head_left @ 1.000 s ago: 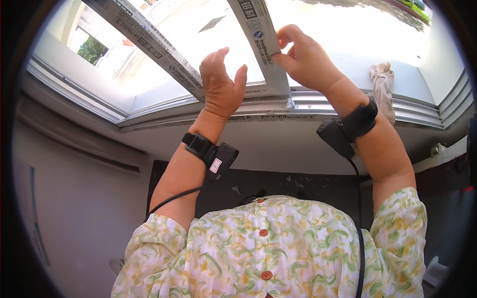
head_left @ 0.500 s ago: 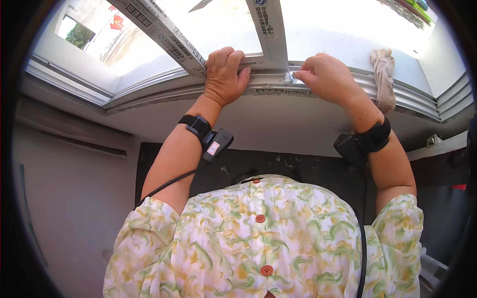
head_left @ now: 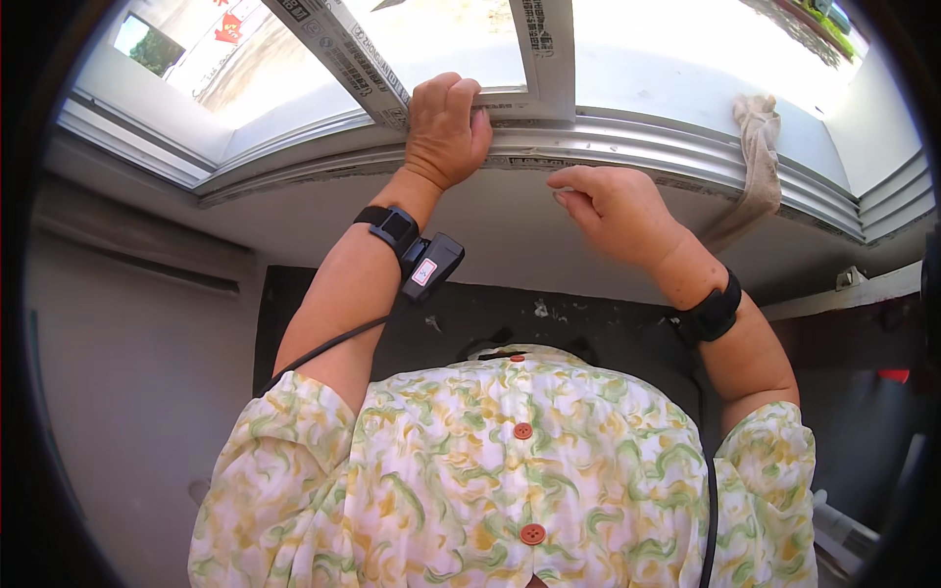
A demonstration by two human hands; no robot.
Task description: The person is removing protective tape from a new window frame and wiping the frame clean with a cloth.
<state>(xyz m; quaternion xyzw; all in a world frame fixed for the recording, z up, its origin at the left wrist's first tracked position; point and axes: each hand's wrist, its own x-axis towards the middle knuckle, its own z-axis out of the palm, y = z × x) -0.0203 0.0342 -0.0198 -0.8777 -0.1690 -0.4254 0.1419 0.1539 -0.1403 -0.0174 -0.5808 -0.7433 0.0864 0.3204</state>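
My left hand (head_left: 447,135) is closed over the bottom rail of a window sash (head_left: 547,59), its fingers curled over the frame and its thumb on the near side. My right hand (head_left: 618,214) hangs in front of the sill, below the window track (head_left: 637,137). Its thumb and index tips point left and stand slightly apart, with nothing visible between them. The other fingers are folded behind. Small pale specks lie on the track beside the sash. Black straps with small devices sit on both wrists.
A beige cloth (head_left: 758,147) drapes over the track and down the wall on the right. A slanting frame bar (head_left: 343,54) crosses the opening at the left. White scraps (head_left: 541,308) lie on the dark surface below the sill. A black cable (head_left: 328,353) runs along my left arm.
My right hand has drawn back and down from the track, where it pinched a small shiny whitish bit beside the sash. That bit no longer shows there. My left hand keeps its hold.
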